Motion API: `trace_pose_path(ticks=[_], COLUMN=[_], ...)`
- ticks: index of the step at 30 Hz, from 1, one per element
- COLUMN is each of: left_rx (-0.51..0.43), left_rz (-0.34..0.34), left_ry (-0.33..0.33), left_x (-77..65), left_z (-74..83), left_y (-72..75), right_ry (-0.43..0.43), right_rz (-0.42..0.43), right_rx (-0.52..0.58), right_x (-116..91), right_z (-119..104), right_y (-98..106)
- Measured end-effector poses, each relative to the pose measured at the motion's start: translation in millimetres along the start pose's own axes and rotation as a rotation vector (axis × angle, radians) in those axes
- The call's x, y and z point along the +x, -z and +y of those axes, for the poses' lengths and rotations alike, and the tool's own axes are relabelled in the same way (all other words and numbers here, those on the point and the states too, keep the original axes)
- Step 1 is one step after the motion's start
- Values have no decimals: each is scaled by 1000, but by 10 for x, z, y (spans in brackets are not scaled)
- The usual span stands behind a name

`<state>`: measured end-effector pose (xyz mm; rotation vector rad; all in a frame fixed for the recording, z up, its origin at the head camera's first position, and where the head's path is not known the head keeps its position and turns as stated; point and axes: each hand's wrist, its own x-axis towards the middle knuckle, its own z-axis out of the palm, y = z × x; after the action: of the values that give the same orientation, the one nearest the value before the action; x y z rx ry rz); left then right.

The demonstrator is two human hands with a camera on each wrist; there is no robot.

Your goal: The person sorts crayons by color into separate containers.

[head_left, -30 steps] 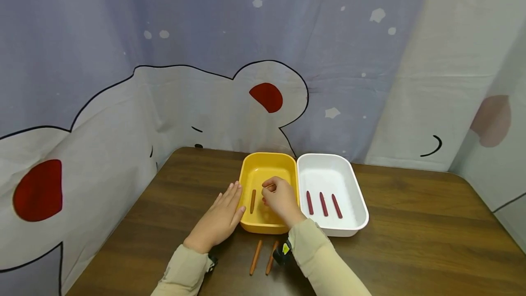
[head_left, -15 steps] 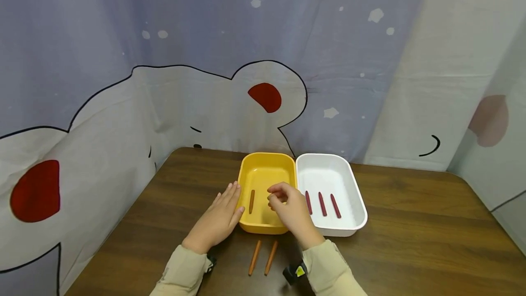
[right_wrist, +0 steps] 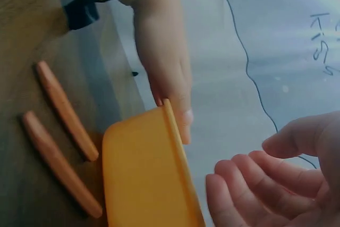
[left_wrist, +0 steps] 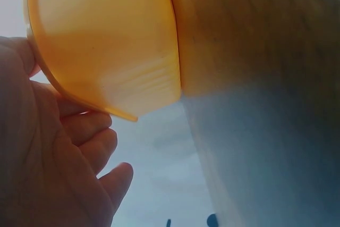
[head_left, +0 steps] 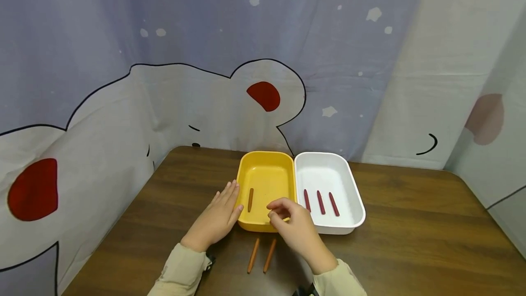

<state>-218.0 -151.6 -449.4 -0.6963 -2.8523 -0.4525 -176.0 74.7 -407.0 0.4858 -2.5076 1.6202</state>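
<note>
My left hand (head_left: pixel 218 216) lies with extended fingers against the left side of the yellow tray (head_left: pixel 265 163). In the left wrist view its fingers (left_wrist: pixel 87 128) touch the tray's rim. Over the near right corner of that tray hovers my right hand (head_left: pixel 299 229), fingers loosely bent. Nothing shows between thumb and fingers in the right wrist view. One brown crayon (head_left: pixel 250 200) is inside the yellow tray at its left; the right hand covers part of the tray. Two orange-brown crayons (head_left: pixel 253 256) lie side by side on the table in front of it.
A white tray (head_left: pixel 322 168) stands against the yellow one on the right, with three dark red crayons (head_left: pixel 321 202) in it. Both sit on a brown wooden table (head_left: pixel 411 223). A printed curtain (head_left: pixel 197 104) hangs behind the table.
My right hand has drawn back from the middle of the yellow tray to its near right corner, and its fingers have loosened. The left hand stays at the rim.
</note>
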Motion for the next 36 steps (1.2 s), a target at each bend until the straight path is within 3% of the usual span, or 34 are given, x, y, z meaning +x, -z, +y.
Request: trace_pose_path(ticks=[8,20,36], left_rx=[-3,-18,-27], left_rz=[6,2,-20], left_ry=[-6,0,13], left_x=[6,-15,14], left_z=[5,-8,-6], left_y=[-20,-21,-16], right_ry=[-15,-74,-158], right_rz=[-57,-181,-157], right_rx=[-142,-332,-456], right_x=[-184,-275,-282], right_z=[72,190,300], right_y=[21,-76,-258])
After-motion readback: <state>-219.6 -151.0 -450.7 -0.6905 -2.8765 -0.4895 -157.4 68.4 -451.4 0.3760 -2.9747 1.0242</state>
